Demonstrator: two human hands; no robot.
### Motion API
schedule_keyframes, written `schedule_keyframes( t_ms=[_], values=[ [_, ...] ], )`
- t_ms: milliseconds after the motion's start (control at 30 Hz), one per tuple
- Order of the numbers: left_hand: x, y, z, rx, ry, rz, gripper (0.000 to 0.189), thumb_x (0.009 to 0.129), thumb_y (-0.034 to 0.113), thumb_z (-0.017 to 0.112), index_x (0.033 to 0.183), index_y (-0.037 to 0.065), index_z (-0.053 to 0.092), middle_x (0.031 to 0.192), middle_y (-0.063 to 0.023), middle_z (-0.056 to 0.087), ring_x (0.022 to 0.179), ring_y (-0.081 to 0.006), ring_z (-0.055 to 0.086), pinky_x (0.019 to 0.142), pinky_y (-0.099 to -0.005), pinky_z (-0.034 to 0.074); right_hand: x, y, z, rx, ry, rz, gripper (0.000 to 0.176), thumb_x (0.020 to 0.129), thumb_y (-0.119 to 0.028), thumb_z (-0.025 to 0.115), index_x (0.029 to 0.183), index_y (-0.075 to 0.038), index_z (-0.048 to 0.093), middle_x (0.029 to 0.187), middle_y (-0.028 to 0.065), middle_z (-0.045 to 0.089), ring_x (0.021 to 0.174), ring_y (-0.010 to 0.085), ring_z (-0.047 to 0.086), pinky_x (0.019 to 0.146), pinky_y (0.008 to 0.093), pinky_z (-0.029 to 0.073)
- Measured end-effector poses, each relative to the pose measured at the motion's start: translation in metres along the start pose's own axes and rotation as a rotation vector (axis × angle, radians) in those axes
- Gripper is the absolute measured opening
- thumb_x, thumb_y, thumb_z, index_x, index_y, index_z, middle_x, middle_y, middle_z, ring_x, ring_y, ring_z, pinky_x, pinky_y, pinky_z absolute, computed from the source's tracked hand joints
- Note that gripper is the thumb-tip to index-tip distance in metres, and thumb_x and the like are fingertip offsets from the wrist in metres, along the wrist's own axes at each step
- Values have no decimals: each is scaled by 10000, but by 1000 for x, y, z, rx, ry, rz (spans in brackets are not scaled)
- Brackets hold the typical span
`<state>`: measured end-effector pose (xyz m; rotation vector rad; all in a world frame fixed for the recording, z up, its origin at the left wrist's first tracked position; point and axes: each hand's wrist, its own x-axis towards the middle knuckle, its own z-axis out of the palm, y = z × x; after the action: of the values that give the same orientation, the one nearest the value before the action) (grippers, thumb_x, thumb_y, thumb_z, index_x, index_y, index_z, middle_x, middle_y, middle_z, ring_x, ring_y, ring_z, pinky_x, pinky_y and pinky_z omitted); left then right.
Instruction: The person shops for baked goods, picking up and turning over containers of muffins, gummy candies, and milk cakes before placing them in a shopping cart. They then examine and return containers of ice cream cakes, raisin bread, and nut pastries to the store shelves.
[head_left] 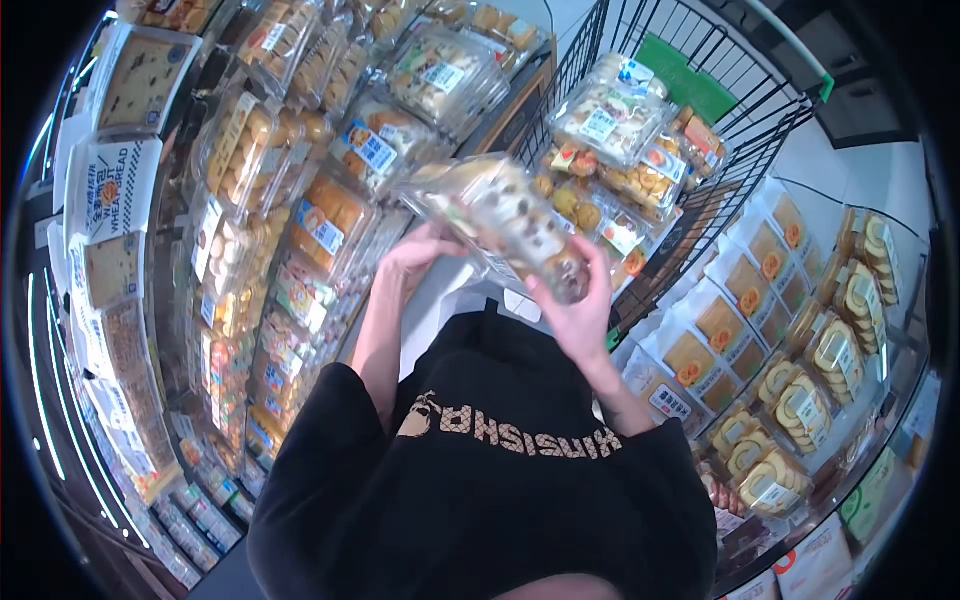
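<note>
Both of my hands are on a clear plastic package of pale baked goods with dark spots [505,210], held tilted in front of my chest and somewhat blurred. My right hand [582,308] is closed round its lower right end, thumb on the near side. My left hand [418,252] is at the lower left side of the package, its fingers partly hidden behind it. Just beyond the package stands a black wire shopping cart [765,130] that holds several clear packs, among them a pack of whitish pastries [612,115] and a pack of yellow cookies [645,178].
Shelves on my left carry many packed breads, including a pack of round rolls [240,150] and a pack with a blue label [370,145]. To my right, a display holds bagged flat breads [720,325] and packs of sliced rolls [800,405].
</note>
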<state>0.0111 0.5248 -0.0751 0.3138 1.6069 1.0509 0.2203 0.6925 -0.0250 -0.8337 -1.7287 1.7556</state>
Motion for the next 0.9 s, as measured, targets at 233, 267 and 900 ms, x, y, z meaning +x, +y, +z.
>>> schedule_keyframes(
  t_ms=[233, 267, 900],
  values=[
    [6, 22, -45, -318, -147, -184, 617, 765, 106, 603, 1318, 51, 335, 1216, -77, 491, 1085, -154, 484, 922, -273, 369, 72, 16, 25, 403, -34, 478, 509, 750, -165, 636, 1180, 28, 443, 1097, 108, 520, 997, 161, 499, 868, 271, 380],
    [4, 26, -46, -331, -147, -144, 607, 805, 126, 575, 1335, 56, 288, 1244, -79, 464, 1100, -143, 483, 938, -283, 379, 79, 11, 31, 486, -17, 489, 481, 776, -163, 607, 1184, 28, 439, 1109, 110, 519, 1001, 161, 503, 874, 267, 377],
    [39, 45, -134, -458, 30, 97, 610, 802, 125, 543, 1335, 75, 252, 1154, -75, 488, 954, -97, 517, 632, -210, 492, 139, 56, 131, 685, -6, 633, 542, 867, -197, 491, 1335, -35, 271, 1272, 107, 416, 1181, 220, 406, 974, 386, 347]
  ],
)
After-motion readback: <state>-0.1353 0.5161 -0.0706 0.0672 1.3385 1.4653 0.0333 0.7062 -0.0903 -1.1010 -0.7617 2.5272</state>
